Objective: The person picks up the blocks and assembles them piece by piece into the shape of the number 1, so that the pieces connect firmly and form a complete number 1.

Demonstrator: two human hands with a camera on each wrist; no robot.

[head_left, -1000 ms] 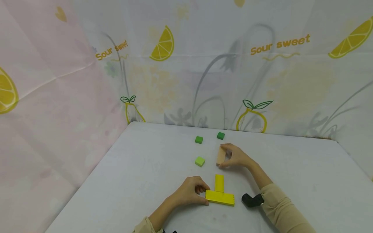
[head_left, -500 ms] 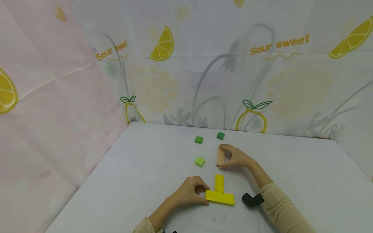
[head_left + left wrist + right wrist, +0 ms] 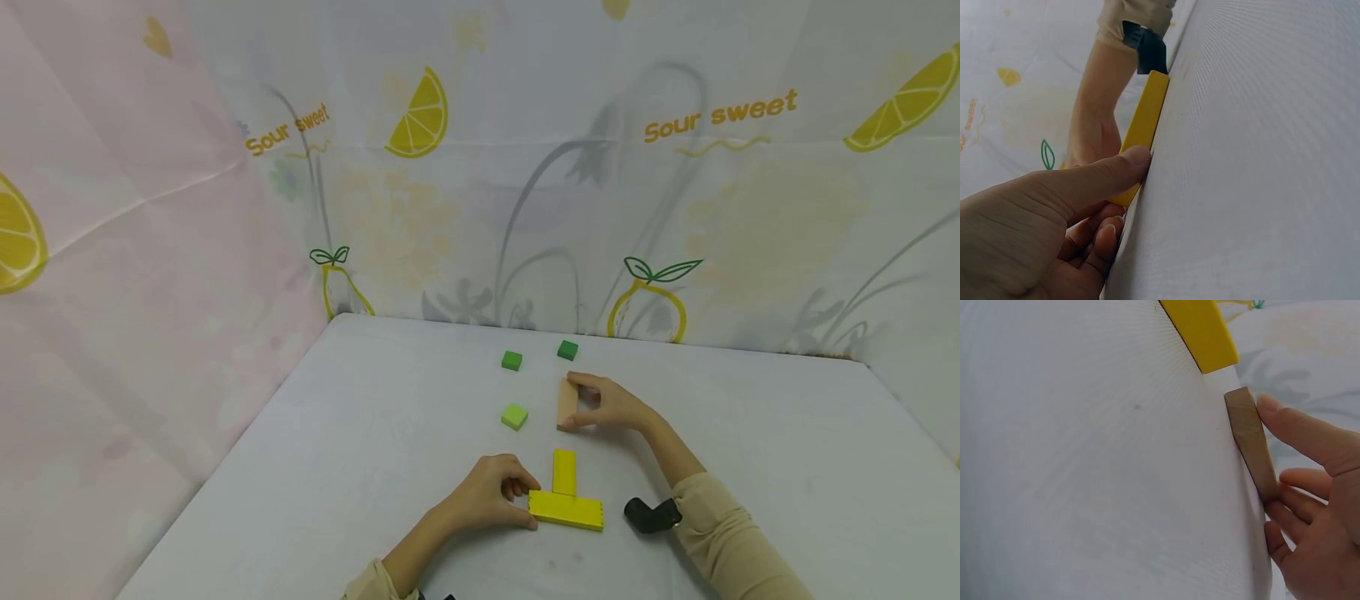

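Observation:
My left hand (image 3: 487, 496) pinches the left end of a long yellow block (image 3: 566, 509), thumb on the near side. In the left wrist view the thumb presses against that yellow block (image 3: 1147, 112). A second yellow block (image 3: 565, 472) points away from its middle, the two forming an upside-down T. Farther back, my right hand (image 3: 611, 406) holds a plain wooden block (image 3: 567, 403) by its two ends, fingers at the far end and thumb at the near end. The right wrist view has the wooden block (image 3: 1250, 440) between thumb and fingers, low against the table.
A light green block (image 3: 514, 416) lies left of the wooden one. Two darker green blocks, one mid green (image 3: 512, 360) and one deep green (image 3: 567, 350), sit near the back edge. A printed cloth (image 3: 480, 167) hangs behind the white table (image 3: 360, 417).
The wooden block has turned slightly, and its near end has shifted a little. My right thumb has moved slightly onto that end. The left hand and yellow blocks have stayed put.

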